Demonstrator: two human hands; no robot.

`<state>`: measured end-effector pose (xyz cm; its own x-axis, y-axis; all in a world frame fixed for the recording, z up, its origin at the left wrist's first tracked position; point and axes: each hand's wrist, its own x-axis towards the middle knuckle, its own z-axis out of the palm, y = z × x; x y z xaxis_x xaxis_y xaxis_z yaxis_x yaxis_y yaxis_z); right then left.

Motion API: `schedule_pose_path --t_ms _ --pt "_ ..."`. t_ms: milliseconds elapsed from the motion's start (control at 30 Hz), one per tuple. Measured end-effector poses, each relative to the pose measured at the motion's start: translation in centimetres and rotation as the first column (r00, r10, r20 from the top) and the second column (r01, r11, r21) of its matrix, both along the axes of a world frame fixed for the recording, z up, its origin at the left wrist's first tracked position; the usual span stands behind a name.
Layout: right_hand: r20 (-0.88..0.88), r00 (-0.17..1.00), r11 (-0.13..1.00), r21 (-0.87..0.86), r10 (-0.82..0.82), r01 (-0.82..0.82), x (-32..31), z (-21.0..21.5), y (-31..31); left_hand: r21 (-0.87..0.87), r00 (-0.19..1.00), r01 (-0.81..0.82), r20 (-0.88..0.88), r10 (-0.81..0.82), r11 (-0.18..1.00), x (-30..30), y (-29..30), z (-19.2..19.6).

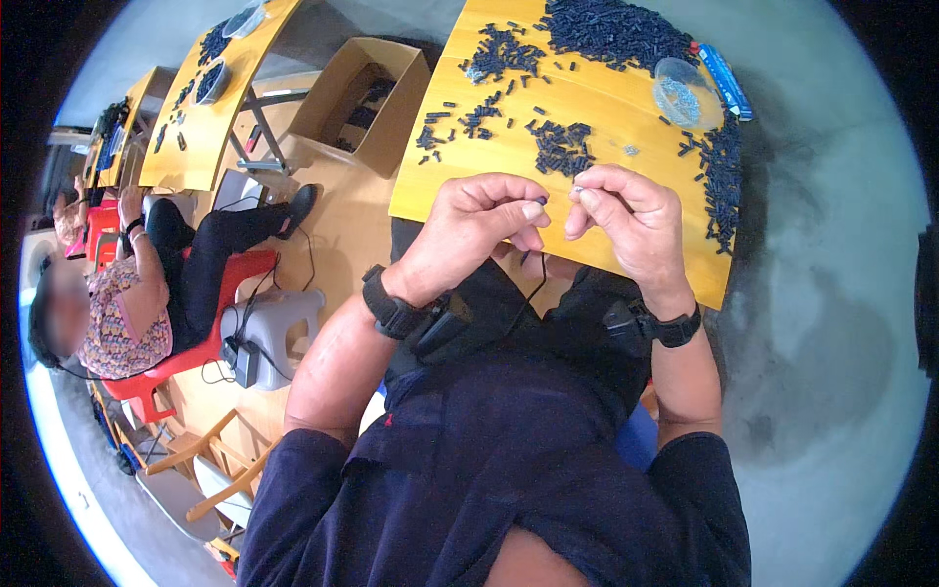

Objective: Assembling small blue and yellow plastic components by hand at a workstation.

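Observation:
My left hand (481,227) is closed above the near edge of the yellow table (611,117). Between its thumb and forefinger is a small dark cylindrical piece (542,201). A short gap separates it from my right hand (634,217), whose thumb and forefinger pinch a tiny silvery part (578,192), too small to name. Just beyond my hands lies a heap of short dark cylindrical pieces (564,149). A few tiny pale parts (631,151) lie past my right fingertips. Wristbands with dark devices sit on both my wrists.
A large pile of dark pieces (616,34) covers the far table; another strip (721,186) lines the right edge. Near it stand a clear tub (685,98) of small parts and a blue package (724,83). A cardboard box (391,132) and a seated person (127,313) are at left.

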<state>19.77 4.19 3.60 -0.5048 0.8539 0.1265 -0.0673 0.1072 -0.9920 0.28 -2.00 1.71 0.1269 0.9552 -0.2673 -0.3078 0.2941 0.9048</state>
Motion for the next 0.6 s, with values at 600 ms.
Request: schedule_pose_path --t_ms 600 --pt "0.054 0.989 0.989 -0.06 0.137 -0.134 -0.71 1.02 -0.69 0.078 0.998 0.045 0.051 -0.049 0.996 -0.16 -0.38 0.33"
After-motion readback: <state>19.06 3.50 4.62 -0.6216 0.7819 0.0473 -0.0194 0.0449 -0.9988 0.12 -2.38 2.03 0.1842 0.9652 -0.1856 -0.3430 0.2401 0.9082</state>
